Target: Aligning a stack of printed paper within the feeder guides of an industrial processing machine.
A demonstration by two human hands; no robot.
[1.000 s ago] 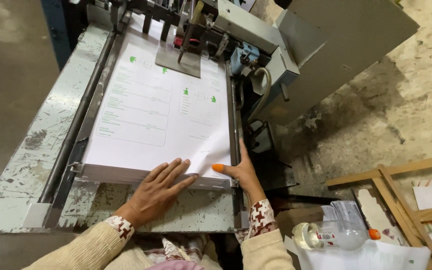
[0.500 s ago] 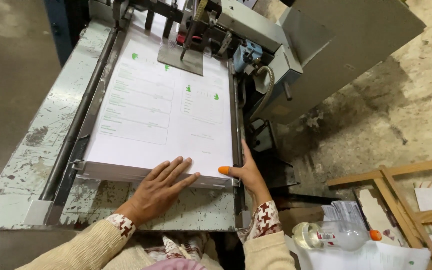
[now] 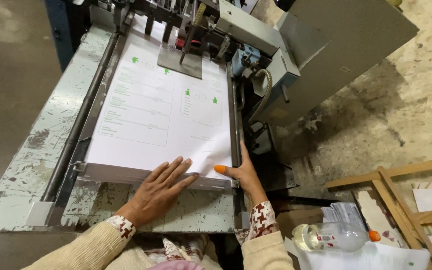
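A thick stack of white printed sheets (image 3: 161, 115) with green marks lies on the worn metal feed table (image 3: 36, 150) of a printing machine. My left hand (image 3: 158, 192) rests flat on the stack's near edge, fingers spread. My right hand (image 3: 241, 172) is against the stack's near right corner, its orange-tipped thumb on top of the paper and its fingers along the right side rail (image 3: 235, 145). Neither hand lifts a sheet.
The machine's feeder head (image 3: 186, 45) sits over the far end of the stack, with a grey housing (image 3: 326, 45) to the right. A clear plastic bottle (image 3: 333, 236) with an orange cap lies on papers at the lower right, beside wooden frames (image 3: 396, 195).
Both hands stay at the stack's near edge, barely moving. The view has shifted slightly, so the stack sits lower in the picture.
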